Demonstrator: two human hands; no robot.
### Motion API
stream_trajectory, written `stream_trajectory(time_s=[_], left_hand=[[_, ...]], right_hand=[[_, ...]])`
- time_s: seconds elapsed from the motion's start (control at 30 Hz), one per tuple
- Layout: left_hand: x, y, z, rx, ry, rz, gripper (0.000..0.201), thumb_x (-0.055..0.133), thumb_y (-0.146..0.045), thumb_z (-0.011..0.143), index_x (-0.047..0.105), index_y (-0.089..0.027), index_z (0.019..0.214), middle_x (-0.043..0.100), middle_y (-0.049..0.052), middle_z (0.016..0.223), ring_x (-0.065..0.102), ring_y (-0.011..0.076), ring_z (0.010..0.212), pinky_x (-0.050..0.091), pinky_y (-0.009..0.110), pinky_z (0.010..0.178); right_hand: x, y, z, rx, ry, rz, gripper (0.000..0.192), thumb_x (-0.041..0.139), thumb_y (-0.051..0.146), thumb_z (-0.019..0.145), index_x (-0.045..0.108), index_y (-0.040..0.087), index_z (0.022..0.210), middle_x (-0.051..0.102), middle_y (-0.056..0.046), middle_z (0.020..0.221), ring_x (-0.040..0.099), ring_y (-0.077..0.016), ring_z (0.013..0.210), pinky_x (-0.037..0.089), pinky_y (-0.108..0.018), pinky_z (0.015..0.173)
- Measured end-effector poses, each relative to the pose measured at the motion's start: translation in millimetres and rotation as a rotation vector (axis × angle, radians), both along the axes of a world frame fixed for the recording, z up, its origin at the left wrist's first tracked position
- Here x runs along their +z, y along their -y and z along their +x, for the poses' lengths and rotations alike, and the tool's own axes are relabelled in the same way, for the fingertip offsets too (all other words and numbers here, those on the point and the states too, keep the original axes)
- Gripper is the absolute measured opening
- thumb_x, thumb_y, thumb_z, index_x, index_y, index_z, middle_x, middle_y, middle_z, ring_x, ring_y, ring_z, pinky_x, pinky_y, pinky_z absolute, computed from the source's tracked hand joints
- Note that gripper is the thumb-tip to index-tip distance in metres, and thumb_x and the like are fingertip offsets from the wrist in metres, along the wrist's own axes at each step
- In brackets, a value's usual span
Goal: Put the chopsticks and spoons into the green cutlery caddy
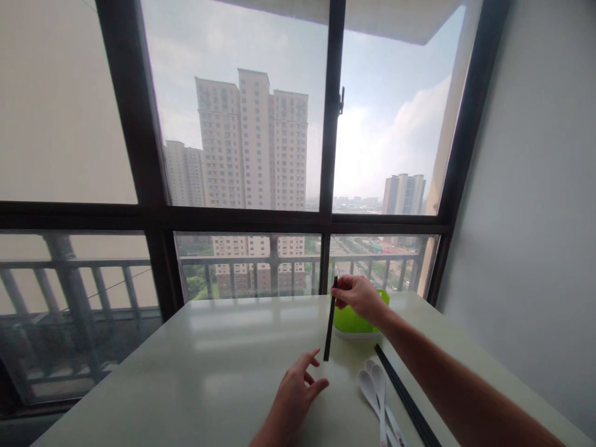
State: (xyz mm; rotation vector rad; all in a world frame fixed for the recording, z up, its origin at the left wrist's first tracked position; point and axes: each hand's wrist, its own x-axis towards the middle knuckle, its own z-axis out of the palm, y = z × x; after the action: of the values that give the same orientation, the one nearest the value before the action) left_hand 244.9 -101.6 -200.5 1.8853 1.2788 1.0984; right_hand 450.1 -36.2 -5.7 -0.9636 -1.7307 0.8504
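My right hand [356, 296] is closed around the upper end of black chopsticks [329, 329], held almost upright above the table; I cannot tell how many are in the grip. Just left of their lower end, my left hand [300, 385] has its thumb and fingers apart, with nothing between them. Behind the right hand and partly hidden by it stands a bright green container [354, 323] with a white base. Several white spoons [379, 388] lie crossed on the table below the right forearm. Beside them rests a bundle of more black chopsticks [405, 394].
The pale, glossy table [186, 372] reaches back to a dark-framed window [246, 218]. A plain wall [526, 217] rises on the right. Outside the glass are a railing [288, 259] and tall buildings [254, 136].
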Motion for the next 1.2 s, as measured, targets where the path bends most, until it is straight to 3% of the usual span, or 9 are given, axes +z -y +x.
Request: stream_trajectory(time_s=[0.1,0.2,0.27,0.37,0.5,0.6,0.83,1.03,1.2], left_hand=[[-2.0,3.1,1.3,0.023,-0.012,0.064,0.049,0.061,-0.029,0.087,0.055,-0.029,0.136,0.065,0.002,0.115,0.062,0.0135,0.075,0.05,0.028,0.08],[-2.1,6.1,3.1,0.017,-0.043,0.092,0.036,0.055,-0.027,0.091,0.058,-0.027,0.127,0.064,0.002,0.109,0.062,0.0137,0.074,0.05,0.028,0.081],[-1.8,7.0,3.8,0.007,-0.056,0.094,0.03,0.053,-0.027,0.093,0.059,-0.026,0.122,0.064,0.002,0.108,0.062,0.0138,0.075,0.049,0.028,0.08],[-2.4,6.7,4.1,0.01,-0.066,0.081,0.025,0.052,-0.027,0.094,0.059,-0.026,0.117,0.063,0.002,0.107,0.062,0.0134,0.074,0.048,0.027,0.079],[-4.2,5.8,4.3,0.018,-0.074,0.063,0.021,0.051,-0.026,0.094,0.059,-0.026,0.114,0.063,0.001,0.106,0.061,0.0127,0.073,0.047,0.027,0.079],[-3.0,6.4,4.5,0.021,-0.088,0.054,0.022,0.051,-0.027,0.094,0.059,-0.026,0.114,0.063,0.001,0.106,0.06,0.0132,0.074,0.047,0.026,0.079],[2.3,7.9,5.5,-0.014,-0.163,0.035,0.022,0.05,-0.026,0.093,0.06,-0.024,0.113,0.063,0.003,0.105,0.059,0.0131,0.074,0.047,0.026,0.08],[-2.5,7.5,7.0,-0.005,-0.155,0.043,0.02,0.051,-0.024,0.093,0.061,-0.025,0.11,0.063,0.002,0.106,0.058,0.0131,0.075,0.046,0.025,0.079],[-1.6,7.5,7.2,-0.005,-0.155,0.05,0.017,0.052,-0.023,0.093,0.061,-0.025,0.106,0.063,0.001,0.104,0.06,0.0151,0.084,0.046,0.025,0.08]], right_hand=[[44.0,-46.0,32.2,-0.144,0.069,0.109,0.033,0.075,0.047,0.074,0.068,0.015,0.08,0.07,-0.002,0.068,0.068,-0.0148,0.061,0.053,-0.022,0.054],[63.1,-89.8,55.8,-0.338,0.13,0.138,0.031,0.073,0.045,0.075,0.07,0.015,0.084,0.071,-0.003,0.071,0.067,-0.0147,0.064,0.048,-0.021,0.053],[57.5,-113.0,62.8,-0.415,0.161,0.124,0.026,0.072,0.04,0.074,0.072,0.015,0.083,0.072,-0.003,0.072,0.065,-0.0142,0.066,0.046,-0.02,0.055],[32.9,-138.3,63.3,-0.501,0.235,0.071,0.018,0.074,0.033,0.07,0.074,0.016,0.076,0.072,-0.001,0.07,0.064,-0.0143,0.068,0.043,-0.021,0.059],[0.0,-159.0,59.3,-0.555,0.314,-0.033,0.02,0.077,0.03,0.068,0.077,0.014,0.079,0.074,-0.004,0.073,0.066,-0.0166,0.07,0.043,-0.023,0.061],[-12.9,-167.9,58.6,-0.571,0.348,-0.101,0.024,0.08,0.031,0.068,0.078,0.013,0.084,0.076,-0.006,0.082,0.067,-0.0175,0.074,0.044,-0.024,0.063],[-20.3,-177.1,57.5,-0.61,0.414,-0.24,0.023,0.084,0.033,0.073,0.074,0.013,0.081,0.075,-0.008,0.083,0.069,-0.0196,0.077,0.05,-0.026,0.069],[-20.5,-182.4,55.1,-0.618,0.495,-0.356,0.033,0.062,0.039,0.097,0.063,0.016,0.12,0.066,-0.007,0.118,0.066,-0.0194,0.099,0.058,-0.04,0.086],[-18.4,-178.9,51.0,-0.644,0.583,-0.355,0.036,0.062,0.039,0.097,0.06,0.017,0.125,0.063,-0.008,0.124,0.065,-0.0214,0.105,0.057,-0.043,0.089]])
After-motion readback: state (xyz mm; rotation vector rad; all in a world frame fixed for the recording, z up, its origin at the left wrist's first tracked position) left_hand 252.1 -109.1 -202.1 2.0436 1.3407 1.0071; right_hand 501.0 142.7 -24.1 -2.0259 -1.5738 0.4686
